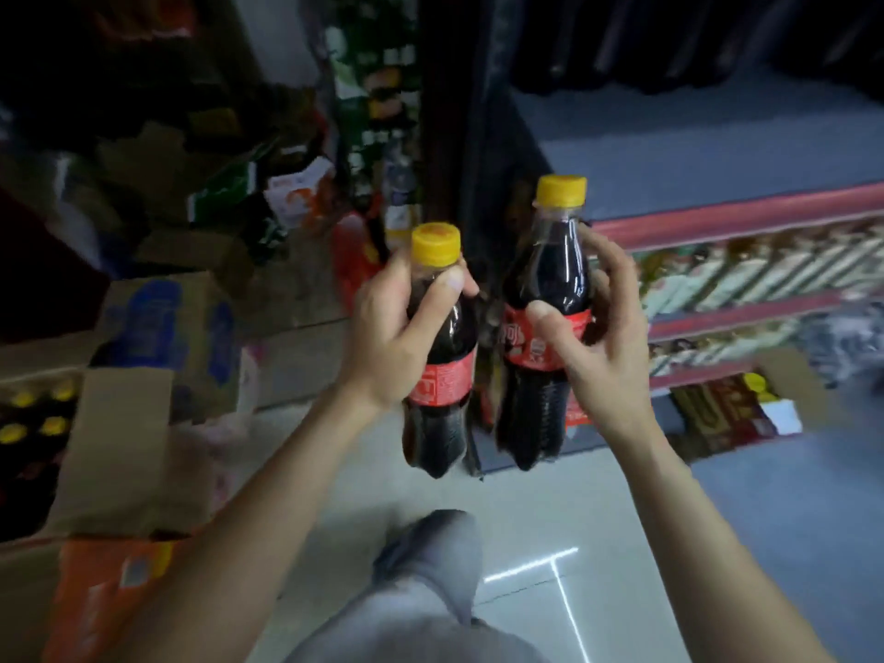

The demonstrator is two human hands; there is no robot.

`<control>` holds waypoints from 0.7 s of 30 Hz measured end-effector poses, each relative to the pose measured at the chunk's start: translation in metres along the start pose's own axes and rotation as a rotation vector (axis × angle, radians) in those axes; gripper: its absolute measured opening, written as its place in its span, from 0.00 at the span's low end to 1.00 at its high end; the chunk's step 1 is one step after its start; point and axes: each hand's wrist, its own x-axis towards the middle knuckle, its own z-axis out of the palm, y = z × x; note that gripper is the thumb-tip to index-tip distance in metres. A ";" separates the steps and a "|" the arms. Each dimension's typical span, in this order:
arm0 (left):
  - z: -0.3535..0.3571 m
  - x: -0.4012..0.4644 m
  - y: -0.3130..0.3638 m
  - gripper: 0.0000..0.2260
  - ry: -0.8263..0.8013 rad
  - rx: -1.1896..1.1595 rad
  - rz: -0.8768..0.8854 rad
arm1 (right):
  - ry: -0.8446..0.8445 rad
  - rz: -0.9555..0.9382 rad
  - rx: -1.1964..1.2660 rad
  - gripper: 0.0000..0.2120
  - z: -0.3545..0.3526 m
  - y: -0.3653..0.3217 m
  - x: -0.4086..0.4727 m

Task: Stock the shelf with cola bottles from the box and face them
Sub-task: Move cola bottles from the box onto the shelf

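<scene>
I hold two cola bottles upright in the air, each dark with a red label and a yellow cap. My left hand (397, 327) grips the left cola bottle (442, 356) around its neck and shoulder. My right hand (593, 337) grips the right cola bottle (545, 327) at the label, thumb in front and fingers behind. The right bottle sits a little higher than the left. An open cardboard box (119, 447) at the lower left holds several more yellow-capped bottles (33, 413). The grey shelf (693, 155) lies to the upper right, its near part bare.
Lower shelf levels (765, 275) with red edge strips carry rows of packaged goods. Cartons and bags are piled on the floor at the left (191, 222). A small open carton (775, 399) lies at the shelf's foot. My grey-trousered knee (430, 567) is over pale floor tiles.
</scene>
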 end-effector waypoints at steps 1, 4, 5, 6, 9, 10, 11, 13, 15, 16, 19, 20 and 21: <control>0.022 0.009 0.007 0.05 -0.038 -0.029 0.007 | 0.051 -0.006 -0.023 0.28 -0.022 -0.001 0.001; 0.083 0.034 0.023 0.04 -0.094 -0.082 0.057 | 0.181 -0.013 -0.074 0.29 -0.087 0.000 0.006; 0.097 0.041 0.027 0.04 -0.093 -0.087 0.074 | 0.207 -0.018 -0.088 0.29 -0.102 0.002 0.009; 0.117 0.050 0.031 0.04 -0.102 -0.093 0.098 | 0.244 -0.027 -0.111 0.29 -0.123 0.004 0.013; 0.170 0.078 0.042 0.03 -0.120 -0.102 0.150 | 0.303 -0.051 -0.163 0.29 -0.183 0.015 0.029; 0.187 0.087 0.046 0.03 -0.122 -0.111 0.155 | 0.309 -0.061 -0.177 0.29 -0.201 0.019 0.037; 0.203 0.096 0.049 0.03 -0.121 -0.123 0.156 | 0.307 -0.070 -0.186 0.28 -0.219 0.023 0.046; 0.233 0.113 0.054 0.04 -0.114 -0.158 0.159 | 0.296 -0.085 -0.185 0.27 -0.251 0.031 0.065; 0.262 0.131 0.058 0.04 -0.092 -0.189 0.158 | 0.290 -0.102 -0.179 0.26 -0.278 0.037 0.089; 0.274 0.140 0.061 0.05 -0.072 -0.198 0.154 | 0.285 -0.110 -0.177 0.25 -0.290 0.037 0.101; 0.307 0.168 0.072 0.05 -0.012 -0.185 0.171 | 0.252 -0.119 -0.159 0.22 -0.322 0.039 0.137; 0.316 0.177 0.076 0.04 0.003 -0.178 0.182 | 0.243 -0.121 -0.150 0.22 -0.332 0.040 0.147; 0.325 0.186 0.080 0.04 0.022 -0.170 0.199 | 0.238 -0.132 -0.139 0.22 -0.341 0.042 0.157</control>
